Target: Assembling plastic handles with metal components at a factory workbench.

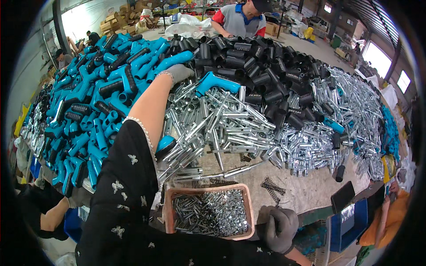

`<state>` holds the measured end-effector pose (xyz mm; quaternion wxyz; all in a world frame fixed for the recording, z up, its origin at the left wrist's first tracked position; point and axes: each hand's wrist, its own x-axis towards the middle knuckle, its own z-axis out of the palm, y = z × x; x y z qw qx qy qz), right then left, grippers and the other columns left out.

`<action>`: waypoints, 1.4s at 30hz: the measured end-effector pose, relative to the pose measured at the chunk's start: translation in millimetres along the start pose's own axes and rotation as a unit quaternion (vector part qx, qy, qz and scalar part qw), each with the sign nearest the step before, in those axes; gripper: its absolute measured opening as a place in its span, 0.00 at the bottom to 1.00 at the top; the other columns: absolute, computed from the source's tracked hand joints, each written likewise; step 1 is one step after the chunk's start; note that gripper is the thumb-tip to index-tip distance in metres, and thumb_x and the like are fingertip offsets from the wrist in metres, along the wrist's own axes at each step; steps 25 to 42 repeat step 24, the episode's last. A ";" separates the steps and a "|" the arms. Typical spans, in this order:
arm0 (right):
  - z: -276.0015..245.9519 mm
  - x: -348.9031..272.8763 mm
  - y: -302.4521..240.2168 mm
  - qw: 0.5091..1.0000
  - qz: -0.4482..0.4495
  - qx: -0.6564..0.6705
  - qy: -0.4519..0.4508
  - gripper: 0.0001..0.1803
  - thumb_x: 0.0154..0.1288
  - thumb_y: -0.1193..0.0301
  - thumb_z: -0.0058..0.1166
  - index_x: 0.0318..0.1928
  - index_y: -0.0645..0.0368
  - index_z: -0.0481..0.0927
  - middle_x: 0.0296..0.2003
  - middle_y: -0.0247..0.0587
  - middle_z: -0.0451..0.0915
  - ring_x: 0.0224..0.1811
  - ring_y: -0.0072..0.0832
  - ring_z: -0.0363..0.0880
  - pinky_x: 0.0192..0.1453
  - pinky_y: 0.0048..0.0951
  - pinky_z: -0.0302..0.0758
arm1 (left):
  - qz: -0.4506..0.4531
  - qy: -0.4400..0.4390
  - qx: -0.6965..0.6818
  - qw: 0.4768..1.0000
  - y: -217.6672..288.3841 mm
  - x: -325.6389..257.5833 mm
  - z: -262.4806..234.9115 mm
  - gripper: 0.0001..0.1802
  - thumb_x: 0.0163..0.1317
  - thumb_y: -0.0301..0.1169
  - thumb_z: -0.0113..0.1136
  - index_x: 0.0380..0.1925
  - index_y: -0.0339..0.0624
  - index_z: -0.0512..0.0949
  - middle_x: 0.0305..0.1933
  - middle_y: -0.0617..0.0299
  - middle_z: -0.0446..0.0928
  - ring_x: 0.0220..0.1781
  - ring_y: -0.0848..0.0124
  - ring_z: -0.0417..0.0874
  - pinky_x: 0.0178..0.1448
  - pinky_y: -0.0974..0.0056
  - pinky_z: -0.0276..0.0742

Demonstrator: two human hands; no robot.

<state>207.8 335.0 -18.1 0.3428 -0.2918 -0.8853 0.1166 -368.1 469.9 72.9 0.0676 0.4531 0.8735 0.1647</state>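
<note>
My left hand [178, 74], in a grey glove, reaches far over the heap, between the teal pistol-shaped plastic handles [80, 95] and the black plastic sleeves [230, 62]. Its fingertips are lost among the parts, so I cannot tell whether they grip one. A teal handle [217, 83] lies just right of it, on silver metal tubes [222, 119]. My right hand [282, 228], gloved too, is curled closed by the table's near edge. What it holds, if anything, is hidden. Beside it stands an orange-pink tub [251, 208] of small metal pins and nuts.
Dark springs [273, 189] lie on the tabletop [306, 186]. More silver parts [355, 106] are heaped at the right. A blue bin [348, 226] is at the lower right. Across the table works a person [242, 20]; others are at both sides.
</note>
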 end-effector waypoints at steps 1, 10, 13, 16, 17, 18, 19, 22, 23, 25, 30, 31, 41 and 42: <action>-0.8 -2.2 1.0 1.000 0.006 -0.007 -0.004 0.15 0.55 0.76 0.61 0.44 0.60 0.80 0.39 0.46 0.80 0.42 0.44 0.78 0.49 0.41 0.73 | -0.002 -0.049 -0.103 0.993 15.2 -6.7 -7.5 0.29 0.65 0.47 0.55 0.55 0.34 0.80 0.57 0.51 0.80 0.52 0.58 0.80 0.63 0.55 0.71; 1.4 -4.6 1.6 1.000 -0.006 -0.003 0.008 0.15 0.52 0.77 0.62 0.43 0.61 0.80 0.39 0.47 0.81 0.41 0.45 0.78 0.48 0.42 0.73 | -0.102 -0.103 -0.468 0.872 0.5 22.9 -10.8 0.27 0.74 0.51 0.44 0.62 0.45 0.73 0.62 0.56 0.76 0.57 0.69 0.77 0.72 0.62 0.64; 3.2 -7.3 6.5 1.000 -0.005 -0.009 0.010 0.15 0.52 0.78 0.62 0.43 0.61 0.80 0.38 0.46 0.80 0.41 0.45 0.78 0.49 0.42 0.73 | -0.173 -0.052 -0.795 0.579 3.2 22.7 -2.4 0.28 0.76 0.52 0.41 0.66 0.49 0.71 0.67 0.59 0.73 0.62 0.70 0.76 0.75 0.64 0.62; 0.2 -4.1 4.3 1.000 -0.009 -0.013 -0.006 0.15 0.52 0.78 0.62 0.43 0.61 0.80 0.40 0.46 0.80 0.42 0.44 0.78 0.49 0.41 0.73 | -0.133 -0.074 -0.690 0.708 -0.8 20.0 6.1 0.28 0.76 0.51 0.43 0.66 0.49 0.72 0.66 0.61 0.74 0.62 0.71 0.76 0.76 0.65 0.61; -0.8 -3.8 2.7 1.000 -0.006 -0.012 -0.006 0.15 0.52 0.78 0.62 0.43 0.61 0.80 0.40 0.46 0.80 0.42 0.44 0.78 0.49 0.41 0.73 | -0.058 -0.110 -0.440 0.889 -3.3 18.1 9.7 0.27 0.75 0.50 0.45 0.66 0.49 0.73 0.64 0.61 0.77 0.60 0.72 0.77 0.75 0.66 0.61; -1.5 -2.6 -0.2 1.000 -0.006 -0.022 -0.001 0.15 0.52 0.78 0.62 0.43 0.61 0.80 0.40 0.46 0.80 0.42 0.44 0.78 0.49 0.41 0.73 | 0.022 -0.134 -0.145 0.980 -11.1 16.6 12.0 0.26 0.75 0.48 0.47 0.66 0.49 0.74 0.61 0.62 0.79 0.58 0.73 0.78 0.74 0.66 0.61; -1.8 -1.0 -3.0 1.000 -0.011 -0.028 0.004 0.15 0.53 0.78 0.62 0.43 0.61 0.81 0.41 0.46 0.80 0.43 0.43 0.78 0.49 0.40 0.72 | 0.016 -0.131 -0.143 0.981 -29.9 19.6 15.2 0.26 0.75 0.48 0.47 0.66 0.49 0.74 0.61 0.62 0.79 0.58 0.73 0.78 0.74 0.66 0.61; -1.7 -0.7 -6.5 0.999 -0.009 -0.036 0.014 0.15 0.54 0.77 0.63 0.44 0.61 0.81 0.41 0.45 0.80 0.44 0.42 0.78 0.50 0.40 0.73 | 0.345 -0.076 0.112 0.929 -56.1 21.7 22.0 0.20 0.71 0.45 0.51 0.55 0.52 0.83 0.58 0.59 0.82 0.58 0.69 0.78 0.68 0.60 0.66; -0.5 -3.3 -1.7 0.999 0.009 -0.040 0.018 0.14 0.55 0.76 0.63 0.44 0.60 0.81 0.41 0.43 0.80 0.44 0.41 0.78 0.51 0.40 0.73 | 0.199 -0.148 -0.047 0.968 -14.9 12.4 33.9 0.22 0.71 0.45 0.50 0.60 0.51 0.79 0.60 0.57 0.81 0.60 0.68 0.78 0.70 0.61 0.65; -1.8 -2.4 -5.3 0.999 0.016 -0.038 0.012 0.13 0.58 0.75 0.62 0.45 0.58 0.82 0.44 0.42 0.81 0.44 0.42 0.78 0.53 0.40 0.73 | 0.292 -0.162 -0.019 0.942 -26.8 6.2 28.3 0.38 0.73 0.44 0.50 0.78 0.58 0.48 0.64 0.43 0.76 0.63 0.64 0.78 0.76 0.64 0.58; -1.8 -2.4 -5.3 0.999 0.016 -0.038 0.012 0.13 0.58 0.75 0.62 0.45 0.58 0.82 0.44 0.42 0.81 0.44 0.42 0.78 0.53 0.40 0.73 | 0.292 -0.162 -0.019 0.942 -26.8 6.2 28.3 0.38 0.73 0.44 0.50 0.78 0.58 0.48 0.64 0.43 0.76 0.63 0.64 0.78 0.76 0.64 0.58; -1.8 -2.4 -5.3 0.999 0.016 -0.038 0.012 0.13 0.58 0.75 0.62 0.45 0.58 0.82 0.44 0.42 0.81 0.44 0.42 0.78 0.53 0.40 0.73 | 0.292 -0.162 -0.019 0.942 -26.8 6.2 28.3 0.38 0.73 0.44 0.50 0.78 0.58 0.48 0.64 0.43 0.76 0.63 0.64 0.78 0.76 0.64 0.58; -1.8 -2.4 -5.3 0.999 0.016 -0.038 0.012 0.13 0.58 0.75 0.62 0.45 0.58 0.82 0.44 0.42 0.81 0.44 0.42 0.78 0.53 0.40 0.73 | 0.292 -0.162 -0.019 0.942 -26.8 6.2 28.3 0.38 0.73 0.44 0.50 0.78 0.58 0.48 0.64 0.43 0.76 0.63 0.64 0.78 0.76 0.64 0.58; -1.8 -2.4 -5.3 0.999 0.016 -0.038 0.012 0.13 0.58 0.75 0.62 0.45 0.58 0.82 0.44 0.42 0.81 0.44 0.42 0.78 0.53 0.40 0.73 | 0.292 -0.162 -0.019 0.942 -26.8 6.2 28.3 0.38 0.73 0.44 0.50 0.78 0.58 0.48 0.64 0.43 0.76 0.63 0.64 0.78 0.76 0.64 0.58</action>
